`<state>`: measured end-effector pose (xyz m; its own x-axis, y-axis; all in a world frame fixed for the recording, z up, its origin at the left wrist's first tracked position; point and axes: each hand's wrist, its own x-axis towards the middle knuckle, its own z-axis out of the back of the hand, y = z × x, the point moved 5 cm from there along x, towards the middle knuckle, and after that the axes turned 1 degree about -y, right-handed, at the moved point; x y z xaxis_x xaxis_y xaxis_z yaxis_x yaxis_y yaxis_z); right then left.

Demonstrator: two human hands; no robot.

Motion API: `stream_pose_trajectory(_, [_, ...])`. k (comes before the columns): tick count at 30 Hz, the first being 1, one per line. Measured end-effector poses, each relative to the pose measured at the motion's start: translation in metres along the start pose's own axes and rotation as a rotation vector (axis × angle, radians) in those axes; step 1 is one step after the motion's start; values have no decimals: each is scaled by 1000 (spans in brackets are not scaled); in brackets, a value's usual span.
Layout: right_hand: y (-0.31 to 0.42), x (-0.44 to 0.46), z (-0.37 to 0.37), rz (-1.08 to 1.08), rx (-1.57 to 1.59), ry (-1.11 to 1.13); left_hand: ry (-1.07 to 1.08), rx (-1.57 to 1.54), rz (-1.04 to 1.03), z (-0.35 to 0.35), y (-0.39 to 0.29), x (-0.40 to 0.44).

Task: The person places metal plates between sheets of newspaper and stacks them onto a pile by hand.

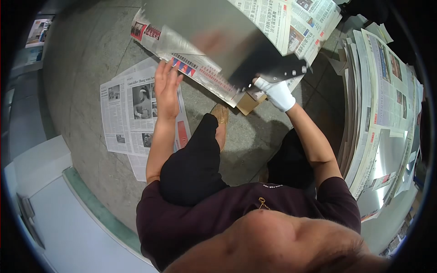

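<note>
A thin, shiny metal sheet (pixel 246 32) with small holes along its right end is held tilted above a stack covered in newspaper (pixel 300 22). My right hand (pixel 276 93), in a white fingerless glove, grips the sheet's near corner; some of its fingers are hidden. My bare left hand (pixel 166 88) is at the stack's near left edge, its fingers stretched out by the printed pages. Whether it touches the paper I cannot tell. Below the sheet's right end, part of a brown cardboard piece (pixel 249 103) shows.
Loose newspaper sheets (pixel 120 116) lie on the grey floor (pixel 91 68) at left. A tall pile of newspapers and sheets (pixel 391 91) stands at right, with a shiny plate (pixel 387 154) on it. A white cabinet-like surface (pixel 77 218) is at lower left.
</note>
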<state>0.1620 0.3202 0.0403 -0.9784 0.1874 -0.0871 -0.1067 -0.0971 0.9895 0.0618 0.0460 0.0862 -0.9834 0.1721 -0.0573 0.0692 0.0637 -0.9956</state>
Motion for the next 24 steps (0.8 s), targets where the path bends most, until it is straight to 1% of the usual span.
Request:
stream_pose_trajectory(1, [9,0,4,250,-354,25,126,-107,-48,-6,-1,-2])
stream_pose_trajectory(2, [18,-3,4,503,-709,48,235,-242,-38,-15,-3,-3])
stream_pose_trajectory(3, [14,-3,3,155,-548,20,344,-377,-30,-26,-8,-5])
stream_pose_trajectory(4, [24,-4,1,373,-522,-44,452,-512,-22,-37,-15,-7])
stream_pose_trajectory(5, [33,-7,-1,591,-514,-113,499,-549,-46,-47,-23,-8])
stream_pose_trajectory(6, [41,-9,-2,691,-513,-150,545,-585,-69,-57,-31,-9])
stream_pose_trajectory(7, [41,-8,-1,714,-630,-129,591,-623,-89,-61,-36,-11])
stream_pose_trajectory(9, [44,-3,7,761,-869,-84,505,-539,18,-54,-21,-10])
stream_pose_trajectory(11, [54,-4,8,749,-976,-109,401,-504,150,-47,2,-9])
stream_pose_trajectory(13, [52,-4,9,763,-1049,-166,367,-509,227,-46,17,-6])
stream_pose_trajectory(16, [56,-3,8,822,-1064,-170,315,-545,302,-42,34,-5])
stream_pose_trajectory(19, [53,3,10,784,-1024,-78,278,-566,314,-36,45,-6])
stream_pose_trajectory(22, [25,14,13,628,-824,-276,277,-547,286,-30,52,-3])
stream_pose_trajectory(23, [26,10,16,671,-774,-329,274,-525,264,-28,53,-2])
stream_pose_trajectory(24, [22,12,19,600,-748,-364,269,-503,244,-26,54,-1])
